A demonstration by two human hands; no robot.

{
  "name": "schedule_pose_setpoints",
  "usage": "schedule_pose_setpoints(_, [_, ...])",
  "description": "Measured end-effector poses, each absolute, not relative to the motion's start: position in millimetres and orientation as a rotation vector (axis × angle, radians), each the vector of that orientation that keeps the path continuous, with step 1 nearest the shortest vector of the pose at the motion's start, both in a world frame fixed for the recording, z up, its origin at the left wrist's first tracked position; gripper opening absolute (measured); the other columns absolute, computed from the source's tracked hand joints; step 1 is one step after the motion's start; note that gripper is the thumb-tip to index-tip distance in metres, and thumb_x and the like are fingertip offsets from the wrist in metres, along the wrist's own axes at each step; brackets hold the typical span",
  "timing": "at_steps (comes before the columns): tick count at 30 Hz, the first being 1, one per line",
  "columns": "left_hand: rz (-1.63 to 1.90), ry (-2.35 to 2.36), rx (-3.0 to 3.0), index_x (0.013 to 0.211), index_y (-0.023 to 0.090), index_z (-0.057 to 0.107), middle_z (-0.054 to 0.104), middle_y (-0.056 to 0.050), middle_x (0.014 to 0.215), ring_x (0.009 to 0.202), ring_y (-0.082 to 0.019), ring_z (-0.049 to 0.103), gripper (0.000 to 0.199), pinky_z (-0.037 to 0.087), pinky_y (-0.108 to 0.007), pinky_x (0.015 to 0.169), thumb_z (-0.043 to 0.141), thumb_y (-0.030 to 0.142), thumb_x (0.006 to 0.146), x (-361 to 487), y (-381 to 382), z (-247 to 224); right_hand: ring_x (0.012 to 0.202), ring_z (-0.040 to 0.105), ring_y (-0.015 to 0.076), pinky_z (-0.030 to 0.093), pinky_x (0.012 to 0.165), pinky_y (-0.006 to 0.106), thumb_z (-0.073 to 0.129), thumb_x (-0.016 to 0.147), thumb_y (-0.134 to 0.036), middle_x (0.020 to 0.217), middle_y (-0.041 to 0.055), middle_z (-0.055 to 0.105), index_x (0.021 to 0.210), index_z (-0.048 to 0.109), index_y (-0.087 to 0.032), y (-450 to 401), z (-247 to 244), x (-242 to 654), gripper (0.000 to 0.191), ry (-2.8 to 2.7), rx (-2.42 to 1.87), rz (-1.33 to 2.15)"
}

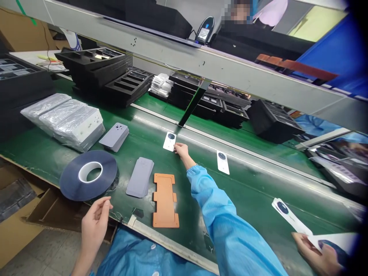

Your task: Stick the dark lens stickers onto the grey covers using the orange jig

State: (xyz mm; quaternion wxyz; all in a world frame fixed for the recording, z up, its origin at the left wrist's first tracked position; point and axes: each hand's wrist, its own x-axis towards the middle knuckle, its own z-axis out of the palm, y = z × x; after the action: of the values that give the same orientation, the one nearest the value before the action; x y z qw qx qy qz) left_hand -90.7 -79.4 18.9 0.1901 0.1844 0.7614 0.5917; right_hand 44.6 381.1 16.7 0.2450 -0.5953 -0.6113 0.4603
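Note:
My right hand [181,150] reaches across the green work surface [198,209]. Its fingers pinch the right edge of a white phone back panel [170,142] with a dark round camera area. My left hand [96,222] hangs at the near edge, fingers curled in to the thumb, nothing visible between them. Just beyond it lies a wide roll of dark blue tape [69,178] on a white core. An orange fixture plate [165,201] and a stack of grey phone-shaped sheets [140,176] lie between my hands.
Another white panel [223,162] lies to the right. A co-worker's hand [312,255] holds white panels at the far right. Plastic-wrapped bundles [64,119], a second grey stack [115,136] and black trays [92,69] stand left. A metal beam [161,46] crosses overhead on a post [192,105].

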Motion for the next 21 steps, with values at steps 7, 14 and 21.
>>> schedule_pose_setpoints(7, [1.417,2.771,0.831,0.122,0.022,0.068,0.068,-0.001,0.078,0.064,-0.018,0.06,0.041,0.048,-0.031,0.07,0.066,0.051,0.092,-112.3,-76.8,37.6,0.076,0.067,0.0159,0.054,0.082,0.028,0.069,0.084,-0.029,0.093,0.0058,0.078,0.109,0.079,-0.014,305.3,31.5,52.9,0.03,-1.909,-1.316,1.162])
schedule_pose_setpoints(14, [1.156,2.814,1.051,0.121,0.024,0.073,0.069,0.0,0.069,0.061,-0.019,0.061,0.035,0.038,-0.028,0.064,0.062,0.045,0.096,-113.1,-63.8,30.1,0.08,0.069,0.0175,0.053,0.077,0.029,0.068,0.089,-0.034,0.096,0.0071,0.08,0.101,0.082,-0.017,188.1,52.6,30.4,0.025,-2.236,-0.849,1.462])
schedule_pose_setpoints(21, [1.277,2.701,0.945,0.109,0.021,0.073,0.07,-0.001,0.072,0.06,-0.016,0.063,0.026,0.043,-0.026,0.065,0.06,0.041,0.097,-100.9,-61.8,25.9,0.077,0.071,0.0165,0.053,0.076,0.028,0.069,0.093,-0.035,0.092,0.0051,0.08,0.108,0.08,-0.017,118.6,56.4,-4.4,0.026,-2.491,-0.614,1.648])
